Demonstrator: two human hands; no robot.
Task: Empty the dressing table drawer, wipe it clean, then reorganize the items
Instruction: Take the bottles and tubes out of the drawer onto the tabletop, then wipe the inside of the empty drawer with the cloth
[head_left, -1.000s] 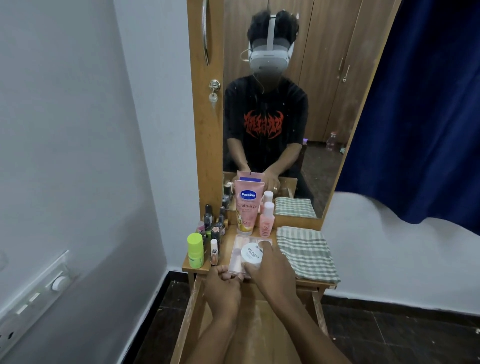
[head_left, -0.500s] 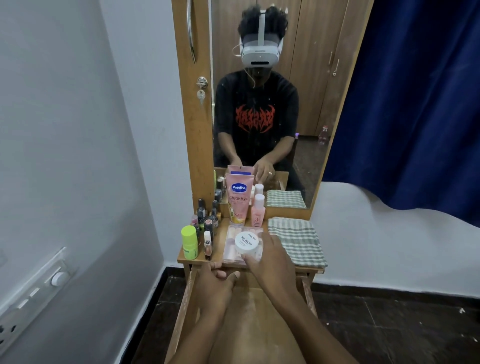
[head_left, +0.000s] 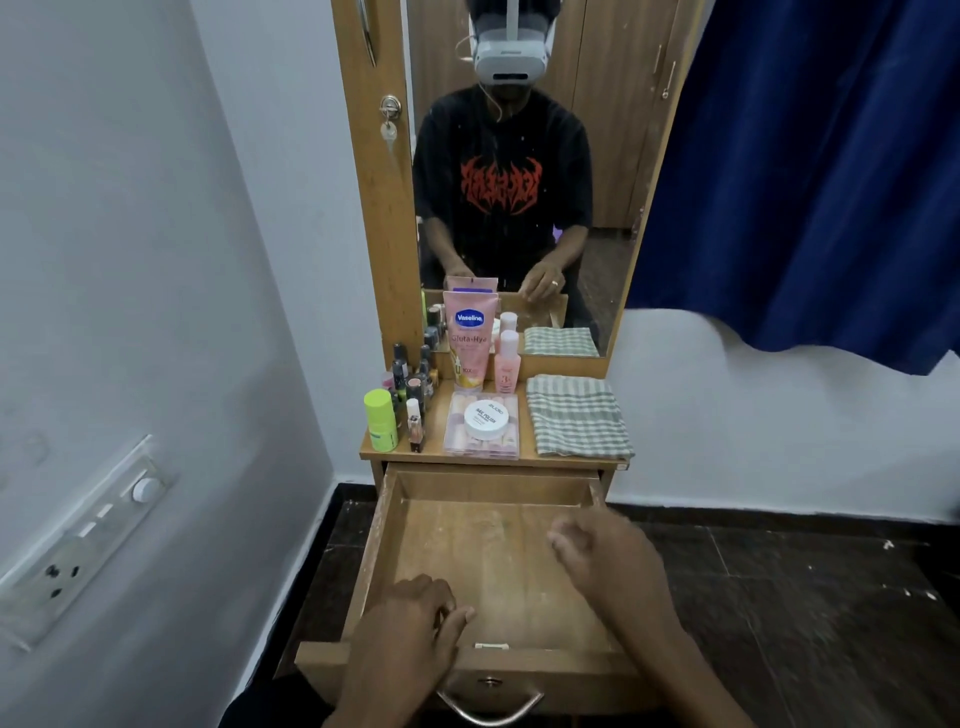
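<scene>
1. Noting the drawer (head_left: 467, 545): it is pulled out below the front edge of the surface (head_left: 523, 434); nothing lies in it; emptying is judged done, wiping not yet begun.
2. Cloth (head_left: 576, 415): green check, folded flat at the right edge of the surface, just beside the clear box (head_left: 457, 441); judged the next thing wanted; light, soft and limp, so it will unfold when lifted; best pinched at its near folded edge or bunched from above.
3. Drawer handling: stiff wood, worn floor; judged liable to slide under a wiping push, so brace the front wall or the metal handle (head_left: 491, 709).
4. Items for the later refill: white jar (head_left: 486, 418) on top of the clear box, smooth, likely to slip off if the box is tilted; Vaseline tube (head_left: 467, 343) and pink bottle (head_left: 507, 364) upright at the back edge; small polish bottles (head_left: 413, 374) crowded in the back left corner, probably glass, easily toppled; take them singly by the cap.
5. Left hand (head_left: 410, 623): over the drawer's front left corner, fingers bent; cannot tell whether the grip clamps the front wall or merely rests there.
6. Right hand (head_left: 602, 561): above the drawer's right half, blurred; grip loosely apart, holding nothing, touching nothing visible.
</scene>
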